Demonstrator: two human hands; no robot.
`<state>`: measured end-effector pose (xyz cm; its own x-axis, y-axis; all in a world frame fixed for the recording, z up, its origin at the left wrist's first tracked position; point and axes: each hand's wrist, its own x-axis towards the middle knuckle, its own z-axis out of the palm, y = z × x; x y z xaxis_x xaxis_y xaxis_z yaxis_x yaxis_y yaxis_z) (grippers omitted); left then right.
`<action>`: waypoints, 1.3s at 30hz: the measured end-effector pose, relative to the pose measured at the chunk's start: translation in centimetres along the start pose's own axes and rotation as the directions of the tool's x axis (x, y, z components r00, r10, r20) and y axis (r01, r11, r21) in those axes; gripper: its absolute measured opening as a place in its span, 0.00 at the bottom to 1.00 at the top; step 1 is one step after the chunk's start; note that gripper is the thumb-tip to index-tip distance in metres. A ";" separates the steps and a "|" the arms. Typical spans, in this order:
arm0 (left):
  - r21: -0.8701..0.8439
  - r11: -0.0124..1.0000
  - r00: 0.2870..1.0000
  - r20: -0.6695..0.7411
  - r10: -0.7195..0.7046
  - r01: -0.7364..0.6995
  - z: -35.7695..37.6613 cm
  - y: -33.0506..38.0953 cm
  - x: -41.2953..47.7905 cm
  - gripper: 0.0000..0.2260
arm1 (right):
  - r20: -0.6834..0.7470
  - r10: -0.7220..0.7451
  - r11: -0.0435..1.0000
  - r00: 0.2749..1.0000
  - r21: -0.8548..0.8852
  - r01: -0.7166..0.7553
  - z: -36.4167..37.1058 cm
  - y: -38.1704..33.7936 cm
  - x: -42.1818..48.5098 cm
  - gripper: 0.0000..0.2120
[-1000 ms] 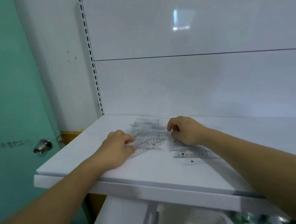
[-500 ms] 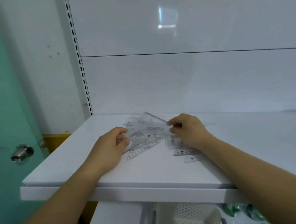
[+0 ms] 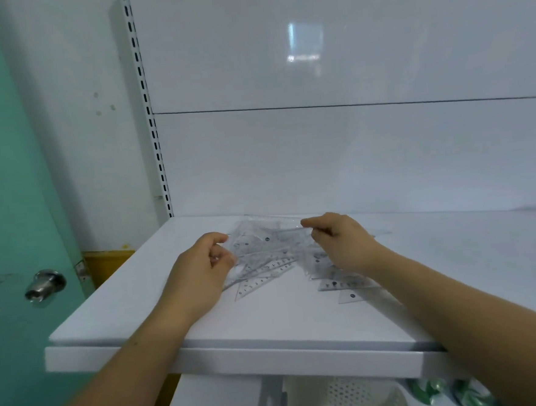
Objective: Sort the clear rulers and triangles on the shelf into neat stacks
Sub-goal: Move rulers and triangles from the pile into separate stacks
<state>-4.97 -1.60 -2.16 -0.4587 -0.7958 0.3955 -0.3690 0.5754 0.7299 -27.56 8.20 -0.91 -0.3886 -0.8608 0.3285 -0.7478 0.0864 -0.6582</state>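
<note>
- Loose heap of clear rulers and triangles [image 3: 266, 264] lay on the shelf [image 3: 269, 326], towards its left end, pieces overlapping at all angles.
- One lifted clear piece [image 3: 274, 238] was raised off the heap, tilted, stretched between the two hands; whether ruler or triangle, I could not tell.
- Left hand [image 3: 198, 268] had thumb and curled fingers pinching that piece's left edge, just over the heap.
- Right hand [image 3: 342, 245] pinched its right end between thumb and fingertips, knuckles up.
- A smaller group of triangles [image 3: 345, 285] lay flat just right of the heap, partly under the right wrist, near the front edge.
- Behind the shelf stood a glossy white back panel [image 3: 352, 152], with a slotted upright [image 3: 150, 122] at its left.
- Far left, a green door [image 3: 3, 158] with a metal doorknob [image 3: 45, 284].
- Below the shelf, a white perforated basket [image 3: 353, 398] showed.
</note>
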 end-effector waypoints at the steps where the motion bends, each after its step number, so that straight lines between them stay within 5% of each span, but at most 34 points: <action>1: 0.001 1.000 1.000 0.002 0.000 0.000 -0.1 0.0 0.0 0.11 | 0.045 -0.025 0.989 0.999 -0.142 0.031 -0.2 -0.2 0.0 0.14; 5: -0.004 1.000 1.000 0.030 0.007 -0.007 -0.1 0.0 -0.1 0.11 | 0.175 0.032 0.888 0.984 -0.458 0.052 -1.0 -0.7 0.3 0.16; 13: 0.032 0.998 0.993 0.114 0.045 -0.049 -0.1 0.7 0.2 0.13 | 0.054 0.193 0.746 0.980 -0.657 -0.111 -4.8 0.2 0.2 0.18; 26: -0.081 0.987 0.961 0.228 0.157 -0.142 10.9 12.8 -3.4 0.12 | -0.431 0.013 0.874 0.902 -0.434 -0.219 -18.3 6.6 -11.3 0.14; 39: -0.196 0.940 0.842 0.420 0.338 -0.280 33.4 33.5 -11.9 0.15 | -0.580 0.251 0.870 0.775 -0.215 -0.443 -38.8 21.4 -31.5 0.14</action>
<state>-38.87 33.43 -1.07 -0.8506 -0.3963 0.3456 -0.0604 0.7266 0.6844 -52.18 56.60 0.90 -0.8010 -0.3546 0.4823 -0.5946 0.5642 -0.5728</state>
